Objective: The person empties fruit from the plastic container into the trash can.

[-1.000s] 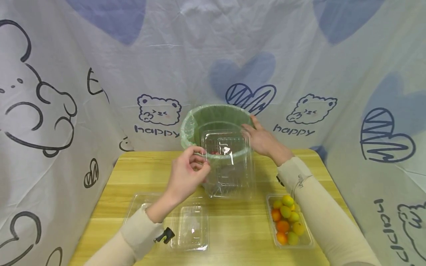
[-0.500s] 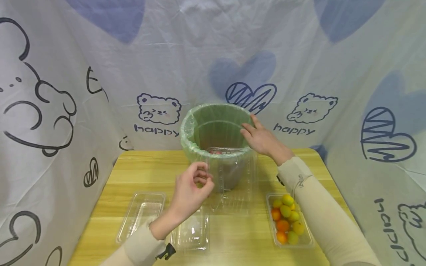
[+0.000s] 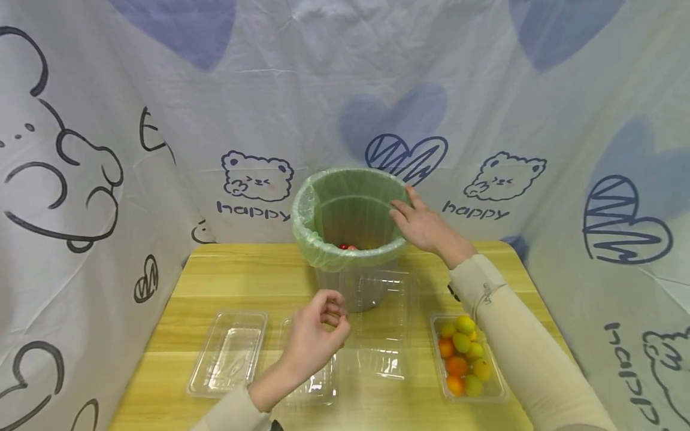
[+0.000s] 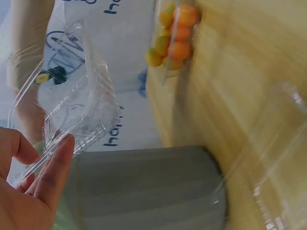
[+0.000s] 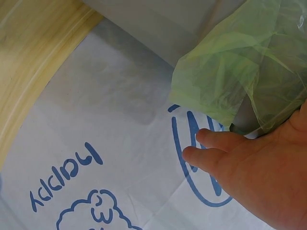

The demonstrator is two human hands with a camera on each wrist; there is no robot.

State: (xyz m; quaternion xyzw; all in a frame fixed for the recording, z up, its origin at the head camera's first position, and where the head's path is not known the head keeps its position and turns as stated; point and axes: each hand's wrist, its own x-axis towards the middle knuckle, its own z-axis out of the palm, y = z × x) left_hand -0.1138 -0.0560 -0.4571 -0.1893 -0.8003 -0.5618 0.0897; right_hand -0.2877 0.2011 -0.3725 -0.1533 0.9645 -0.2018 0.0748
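Observation:
My left hand (image 3: 319, 332) pinches the edge of a clear plastic container (image 3: 384, 311), holding it tilted in front of the bin; thumb and fingers lie on either side of its edge in the left wrist view. The grey trash bin (image 4: 148, 187), lined with a green bag (image 3: 345, 260), stands at the back of the table. Over the bin's right rim lies my right hand (image 3: 426, 226), its fingers on both sides of the rim. Small red things (image 3: 347, 246) show inside the bin.
A clear tray of orange and yellow-green fruits (image 3: 466, 359) stands at the right of the wooden table (image 3: 259, 269). Two clear containers lie at the left: one tray (image 3: 232, 353) and another (image 3: 318, 389) partly behind my left forearm. Printed cloth (image 3: 269, 90) hangs around the table.
My left hand has come down and toward me with the clear container, away from the bin's mouth, tipping it. My right hand has stayed on the rim.

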